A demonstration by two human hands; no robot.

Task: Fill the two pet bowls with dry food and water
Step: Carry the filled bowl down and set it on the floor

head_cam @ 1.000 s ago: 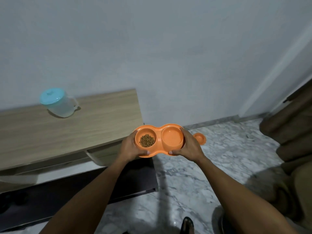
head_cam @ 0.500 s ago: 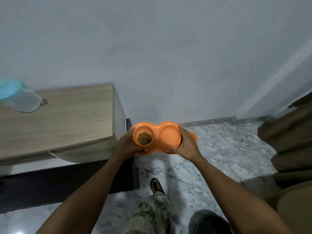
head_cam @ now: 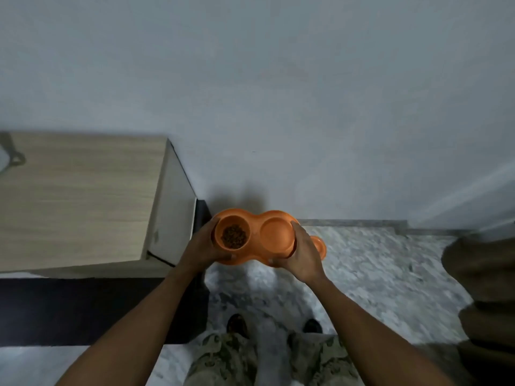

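Since the earlier frame, the wooden cabinet [head_cam: 78, 196] has shifted left in view and its jug [head_cam: 7, 160] is nearly cut off at the edge. Orange double pet bowl [head_cam: 254, 220] is held level in the air above the marble floor [head_cam: 362, 263], just right of the cabinet. Left hand [head_cam: 200, 246] grips the left end, fingers curled under and thumb on the near rim; right hand [head_cam: 305, 254] grips the right end likewise. Left compartment holds dry food [head_cam: 233, 236]; whether the right compartment [head_cam: 277, 235] holds water cannot be told. Camouflage trousers [head_cam: 223, 355] appear below.
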